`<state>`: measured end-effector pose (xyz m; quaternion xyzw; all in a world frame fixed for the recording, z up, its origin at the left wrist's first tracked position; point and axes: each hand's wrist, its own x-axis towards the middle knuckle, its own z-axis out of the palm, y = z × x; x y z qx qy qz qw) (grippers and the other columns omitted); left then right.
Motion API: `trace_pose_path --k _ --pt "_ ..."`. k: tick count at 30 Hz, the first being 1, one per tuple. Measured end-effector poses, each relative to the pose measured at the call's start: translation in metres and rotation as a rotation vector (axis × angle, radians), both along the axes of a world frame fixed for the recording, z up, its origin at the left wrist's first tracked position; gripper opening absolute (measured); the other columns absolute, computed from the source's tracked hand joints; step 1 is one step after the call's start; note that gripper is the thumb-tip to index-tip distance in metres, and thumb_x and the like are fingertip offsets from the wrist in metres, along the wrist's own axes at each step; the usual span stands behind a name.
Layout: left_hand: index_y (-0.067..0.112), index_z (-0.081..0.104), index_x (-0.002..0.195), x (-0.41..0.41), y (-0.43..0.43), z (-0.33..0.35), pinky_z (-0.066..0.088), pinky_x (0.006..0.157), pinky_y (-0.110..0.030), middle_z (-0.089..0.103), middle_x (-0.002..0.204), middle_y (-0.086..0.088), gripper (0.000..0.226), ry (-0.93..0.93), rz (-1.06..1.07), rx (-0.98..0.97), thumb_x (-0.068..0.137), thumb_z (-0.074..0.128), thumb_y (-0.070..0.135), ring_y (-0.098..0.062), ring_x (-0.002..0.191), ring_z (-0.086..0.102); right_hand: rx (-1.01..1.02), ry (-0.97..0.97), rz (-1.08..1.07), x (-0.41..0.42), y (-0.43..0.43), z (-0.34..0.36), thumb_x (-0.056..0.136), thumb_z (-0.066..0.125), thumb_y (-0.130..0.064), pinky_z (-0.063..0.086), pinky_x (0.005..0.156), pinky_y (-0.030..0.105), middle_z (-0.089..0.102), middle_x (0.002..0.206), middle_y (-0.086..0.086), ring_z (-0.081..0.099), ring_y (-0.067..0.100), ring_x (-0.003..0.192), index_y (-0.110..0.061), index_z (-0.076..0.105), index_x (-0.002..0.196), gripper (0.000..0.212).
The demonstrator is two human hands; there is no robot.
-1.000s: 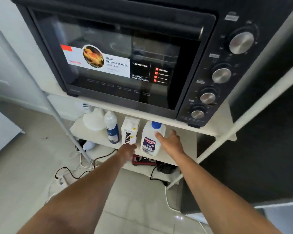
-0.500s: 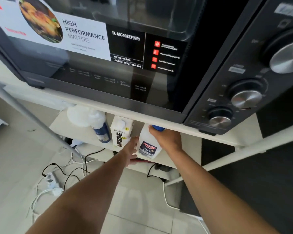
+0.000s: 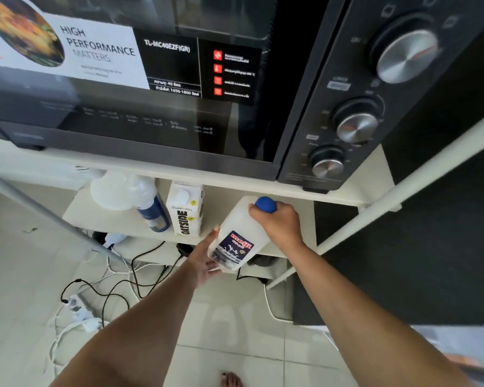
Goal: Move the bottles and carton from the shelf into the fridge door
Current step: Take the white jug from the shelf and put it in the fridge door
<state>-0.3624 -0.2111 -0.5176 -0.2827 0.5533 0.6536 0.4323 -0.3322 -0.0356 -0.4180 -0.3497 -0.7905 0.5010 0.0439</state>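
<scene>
A white milk jug (image 3: 236, 236) with a blue cap and a dark label hangs tilted at the shelf's front edge. My right hand (image 3: 278, 223) grips its neck just under the cap. My left hand (image 3: 206, 261) cups its bottom from the left. On the lower shelf (image 3: 118, 219) stand a white Oatside carton (image 3: 186, 210), a slim white bottle with a blue label (image 3: 151, 208) and a round white bottle (image 3: 111, 191) at the left. The fridge is out of view.
A black oven (image 3: 179, 93) with several silver knobs sits on the upper shelf board just above the jug. White rack posts (image 3: 375, 210) stand right, a grey bar (image 3: 48, 216) left. Cables and a power strip (image 3: 78, 308) lie on the tiled floor. A bare foot (image 3: 231, 379) shows below.
The jug has been lifted off the shelf and pulled forward, tilted. My right hand shifted to its neck, my left hand slid under its base. The camera moved closer.
</scene>
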Motion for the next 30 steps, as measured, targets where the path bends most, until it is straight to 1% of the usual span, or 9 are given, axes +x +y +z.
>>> trace_pose_path --k 3,6,10,13,18,20,22,26,30 --pt "0.019 0.054 0.123 0.022 -0.018 0.009 0.044 0.105 -0.05 0.055 0.135 -0.021 0.088 0.002 -0.022 -0.024 0.054 0.076 0.069 -0.037 0.116 0.057 0.005 -0.002 -0.018 0.028 -0.013 0.013 0.061 0.072 -0.057 0.042 0.049 0.023 0.061 0.055 -0.011 0.056 0.007 0.052 -0.021 0.065 0.064 0.037" --pt "0.018 0.05 0.134 0.046 -0.032 0.027 0.048 0.1 -0.049 0.056 0.129 -0.022 0.099 0.032 -0.062 -0.039 0.053 0.077 0.069 -0.037 0.11 0.059 -0.005 0.004 -0.048 0.058 -0.027 0.031 0.06 0.073 -0.057 0.044 0.05 0.022 0.063 0.06 -0.01 0.058 0.008 0.054 -0.02 0.066 0.069 0.038" --pt "0.023 0.05 0.133 0.084 -0.047 0.062 0.053 0.086 -0.042 0.061 0.112 -0.017 0.099 0.082 -0.148 -0.033 0.051 0.075 0.073 -0.035 0.102 0.062 -0.009 0.024 -0.096 0.109 -0.042 0.065 0.061 0.072 -0.056 0.046 0.055 0.026 0.064 0.064 -0.006 0.059 0.014 0.059 -0.021 0.065 0.071 0.036" --pt "0.021 0.051 0.133 0.112 -0.053 0.084 0.054 0.082 -0.041 0.059 0.12 -0.018 0.106 0.111 -0.258 -0.006 0.045 0.074 0.075 -0.036 0.105 0.061 -0.017 0.026 -0.125 0.15 -0.048 0.093 0.059 0.07 -0.057 0.046 0.056 0.026 0.062 0.064 -0.008 0.057 0.012 0.058 -0.022 0.066 0.074 0.038" --pt "0.019 0.049 0.137 0.161 -0.036 0.102 0.05 0.09 -0.045 0.054 0.127 -0.023 0.087 0.087 -0.452 0.038 0.068 0.063 0.072 -0.037 0.106 0.059 -0.043 0.019 -0.231 0.231 -0.042 0.125 0.056 0.071 -0.058 0.046 0.053 0.024 0.064 0.067 -0.01 0.061 0.01 0.06 -0.023 0.064 0.074 0.04" --pt "0.021 0.048 0.137 0.182 -0.018 0.105 0.048 0.096 -0.047 0.051 0.134 -0.023 0.086 0.083 -0.547 0.049 0.069 0.062 0.072 -0.039 0.113 0.057 -0.037 0.003 -0.313 0.265 -0.033 0.129 0.054 0.072 -0.059 0.048 0.055 0.025 0.067 0.072 -0.009 0.063 0.01 0.065 -0.022 0.066 0.079 0.045" --pt "0.021 0.051 0.132 0.205 0.003 0.106 0.047 0.097 -0.049 0.052 0.136 -0.019 0.08 0.093 -0.64 0.043 0.071 0.061 0.071 -0.04 0.117 0.056 -0.05 -0.006 -0.398 0.3 -0.02 0.13 0.054 0.073 -0.058 0.055 0.064 0.03 0.07 0.081 -0.005 0.067 0.015 0.074 -0.02 0.068 0.086 0.05" --pt "0.017 0.057 0.128 0.264 0.056 0.106 0.05 0.097 -0.046 0.059 0.128 -0.016 0.076 0.133 -0.822 0.055 0.075 0.056 0.071 -0.037 0.11 0.06 -0.064 -0.026 -0.56 0.379 0.012 0.127 0.055 0.074 -0.058 0.058 0.064 0.034 0.069 0.081 -0.001 0.066 0.015 0.07 -0.022 0.063 0.079 0.045" --pt "0.023 0.061 0.124 0.322 0.109 0.1 0.044 0.105 -0.05 0.059 0.131 -0.015 0.072 0.113 -0.983 0.106 0.074 0.054 0.074 -0.037 0.122 0.055 -0.075 -0.024 -0.741 0.449 0.044 0.121 0.055 0.076 -0.054 0.059 0.074 0.04 0.069 0.077 -0.001 0.07 0.022 0.078 -0.02 0.063 0.076 0.042"
